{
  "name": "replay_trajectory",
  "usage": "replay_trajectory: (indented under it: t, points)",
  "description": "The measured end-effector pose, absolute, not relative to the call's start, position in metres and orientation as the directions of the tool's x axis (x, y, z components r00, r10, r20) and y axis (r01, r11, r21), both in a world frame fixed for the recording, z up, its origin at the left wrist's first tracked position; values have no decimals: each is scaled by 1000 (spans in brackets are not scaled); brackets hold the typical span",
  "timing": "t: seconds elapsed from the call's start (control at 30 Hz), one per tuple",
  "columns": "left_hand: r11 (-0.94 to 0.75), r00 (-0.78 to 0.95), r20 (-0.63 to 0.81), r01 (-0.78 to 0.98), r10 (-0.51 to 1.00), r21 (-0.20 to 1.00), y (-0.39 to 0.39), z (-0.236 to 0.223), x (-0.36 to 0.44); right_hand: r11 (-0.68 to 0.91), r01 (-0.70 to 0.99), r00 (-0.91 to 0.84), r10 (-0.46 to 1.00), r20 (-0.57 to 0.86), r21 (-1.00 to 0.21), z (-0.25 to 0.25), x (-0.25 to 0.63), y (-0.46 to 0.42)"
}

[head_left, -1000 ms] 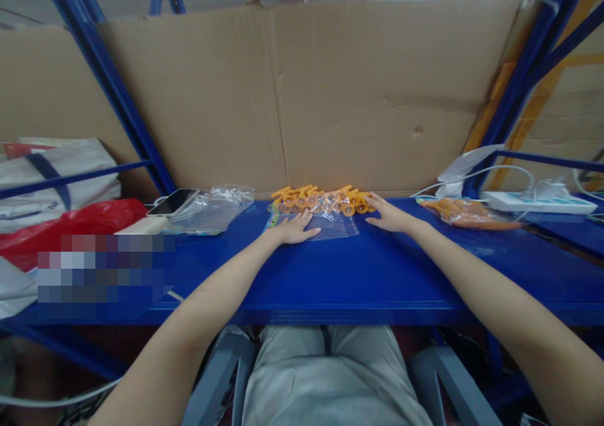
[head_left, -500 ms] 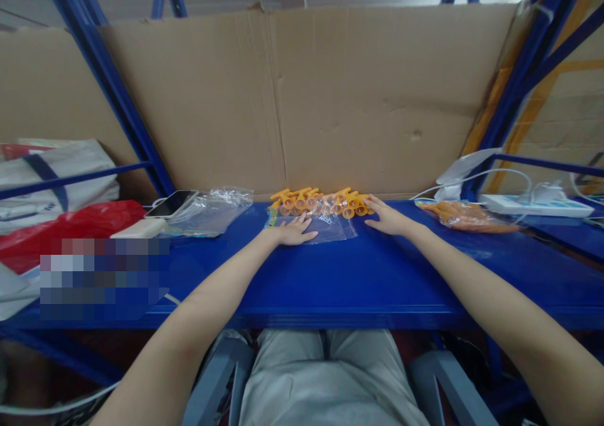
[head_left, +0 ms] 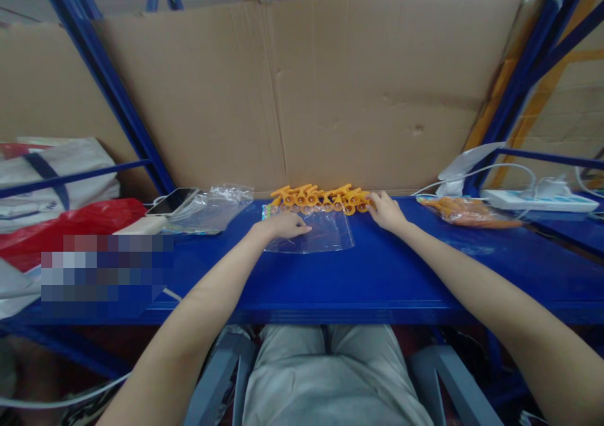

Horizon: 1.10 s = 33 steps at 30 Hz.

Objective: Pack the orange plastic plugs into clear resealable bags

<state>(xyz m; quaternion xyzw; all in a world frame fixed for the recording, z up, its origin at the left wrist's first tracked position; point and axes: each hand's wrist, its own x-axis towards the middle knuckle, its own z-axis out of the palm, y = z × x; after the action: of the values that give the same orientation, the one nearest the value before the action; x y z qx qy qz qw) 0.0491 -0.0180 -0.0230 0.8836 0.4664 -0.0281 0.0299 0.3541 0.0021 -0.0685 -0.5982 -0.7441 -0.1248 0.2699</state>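
A row of small orange plastic pieces [head_left: 321, 198] lies at the back of the blue shelf [head_left: 368, 275], against the cardboard wall. In front of them a flat clear plastic bag [head_left: 325, 234] rests on the shelf. My left hand [head_left: 283, 224] lies on the bag's left part, fingers together and pressing on it. My right hand [head_left: 384, 211] reaches to the right end of the orange row, its fingertips touching the last pieces with the fingers curled.
A phone [head_left: 172, 201] and a heap of clear bags [head_left: 212, 209] lie to the left, beside a red bag [head_left: 70, 224] and a white tote [head_left: 56, 168]. On the right are a filled bag of orange pieces [head_left: 465, 212] and a power strip [head_left: 538, 201] with cables.
The clear bag has slid toward me, off the orange pieces, under my left hand. My right hand has moved up to the right end of the orange row and curled.
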Motion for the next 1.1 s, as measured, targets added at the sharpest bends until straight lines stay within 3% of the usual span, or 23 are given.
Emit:
replay_trajectory:
  t: [0.3,0.43,0.53,0.7,1.1]
  points:
    - [-523,526,4,847,851,-90,-23,-22,55,402,868,-31,628,777,-291,-49,368,-3]
    - [-475,489,66,866,870,-157,-24,-24,57,486,780,27,604,797,-395,-34,368,-10]
    - [-440,461,100,880,882,-178,-23,-26,59,564,640,14,670,742,-521,-27,363,-13]
    - [-440,464,120,879,878,-182,-20,-30,59,588,428,-210,803,557,-686,-27,353,-21]
    - [-489,521,135,847,843,-210,-25,-29,61,468,382,-325,875,358,-797,-43,350,-18]
